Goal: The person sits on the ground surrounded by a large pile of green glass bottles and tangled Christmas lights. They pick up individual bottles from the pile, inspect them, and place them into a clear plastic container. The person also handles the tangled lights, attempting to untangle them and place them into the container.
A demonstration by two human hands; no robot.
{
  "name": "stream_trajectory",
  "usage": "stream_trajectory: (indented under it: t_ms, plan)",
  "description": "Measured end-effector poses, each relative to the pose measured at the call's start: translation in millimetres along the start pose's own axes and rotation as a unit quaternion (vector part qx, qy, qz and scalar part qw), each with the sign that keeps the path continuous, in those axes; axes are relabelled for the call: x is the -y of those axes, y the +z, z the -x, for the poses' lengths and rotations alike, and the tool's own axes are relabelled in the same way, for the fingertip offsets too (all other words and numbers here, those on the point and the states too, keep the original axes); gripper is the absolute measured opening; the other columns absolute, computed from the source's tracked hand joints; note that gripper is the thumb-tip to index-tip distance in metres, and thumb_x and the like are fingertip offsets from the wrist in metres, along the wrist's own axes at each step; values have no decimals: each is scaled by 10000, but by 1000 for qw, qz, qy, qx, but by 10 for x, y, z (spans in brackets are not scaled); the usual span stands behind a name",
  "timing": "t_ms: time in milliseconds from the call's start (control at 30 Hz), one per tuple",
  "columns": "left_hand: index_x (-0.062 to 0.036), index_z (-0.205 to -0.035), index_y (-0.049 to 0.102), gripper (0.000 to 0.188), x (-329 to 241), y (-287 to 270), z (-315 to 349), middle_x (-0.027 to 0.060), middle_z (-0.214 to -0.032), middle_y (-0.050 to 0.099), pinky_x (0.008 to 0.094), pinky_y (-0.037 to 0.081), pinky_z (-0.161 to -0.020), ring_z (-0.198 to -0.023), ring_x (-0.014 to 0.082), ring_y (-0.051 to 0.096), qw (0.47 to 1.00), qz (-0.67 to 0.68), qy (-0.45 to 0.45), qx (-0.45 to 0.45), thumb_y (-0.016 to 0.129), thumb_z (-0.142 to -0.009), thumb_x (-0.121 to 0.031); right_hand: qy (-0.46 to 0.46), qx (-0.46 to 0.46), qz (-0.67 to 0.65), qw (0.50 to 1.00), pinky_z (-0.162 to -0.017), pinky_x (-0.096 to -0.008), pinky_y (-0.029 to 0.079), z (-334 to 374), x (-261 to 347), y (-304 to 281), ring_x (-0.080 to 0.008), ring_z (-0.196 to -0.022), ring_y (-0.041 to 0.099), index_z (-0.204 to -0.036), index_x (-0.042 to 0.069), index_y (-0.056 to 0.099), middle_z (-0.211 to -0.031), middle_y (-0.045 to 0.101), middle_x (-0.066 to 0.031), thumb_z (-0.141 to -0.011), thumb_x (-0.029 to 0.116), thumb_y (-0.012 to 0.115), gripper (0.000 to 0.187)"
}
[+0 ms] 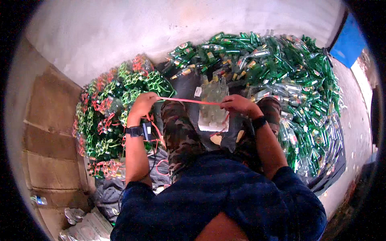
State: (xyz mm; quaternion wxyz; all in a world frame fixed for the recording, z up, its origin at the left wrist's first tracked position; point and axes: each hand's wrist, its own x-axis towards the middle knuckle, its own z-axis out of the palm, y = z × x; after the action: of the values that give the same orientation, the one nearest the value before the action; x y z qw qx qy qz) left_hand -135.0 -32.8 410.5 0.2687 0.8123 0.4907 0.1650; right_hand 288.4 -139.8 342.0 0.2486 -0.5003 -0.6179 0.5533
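Note:
A pinkish-red plastic strap [189, 100] is stretched almost level between my two hands, above my knees. My left hand [144, 105] is closed on its left end, and more of the strap hangs below toward my wrist. My right hand [240, 105] pinches the other end, with a short tail hanging under the fingers. Just beneath and beyond the strap, a tight group of clear glass bottles [214, 91] stands between my legs on a white block [213, 126]. The right hand is nearest to these bottles, at their right edge.
Loose green and clear bottles [277, 60] form a large heap from the back round to the right. Bundles of bottles tied with green and red straps [116, 96] are stacked at left. A pale wall [120, 32] rises behind. White sacks [88, 227] lie at lower left.

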Motion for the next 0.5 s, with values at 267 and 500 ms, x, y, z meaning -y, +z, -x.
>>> stream_trajectory:
  t_ms: [267, 500]
  plan:
    - [-118, -962, 717, 238, 211, -176, -941, 168, -1026, 671, 461, 512, -814, -963, 359, 636, 932, -227, -3, -283, 548, -937, -284, -84, -12, 100, 991, -622, -303, 489, -224, -565, -206, -169, -735, 619, -1061, 31, 677, -862, 644, -60, -829, 99, 616, 250]
    - [-114, -1120, 679, 282, -402, 304, -1348, 155, -1139, 662, 424, 507, -893, -1027, 345, 640, 971, -144, 106, -161, 616, -872, -232, 9, -111, 17, 994, -637, -275, 481, -331, -446, -5, -112, -681, 603, -972, 20, 722, -740, 656, -27, -927, 284, 612, 289]
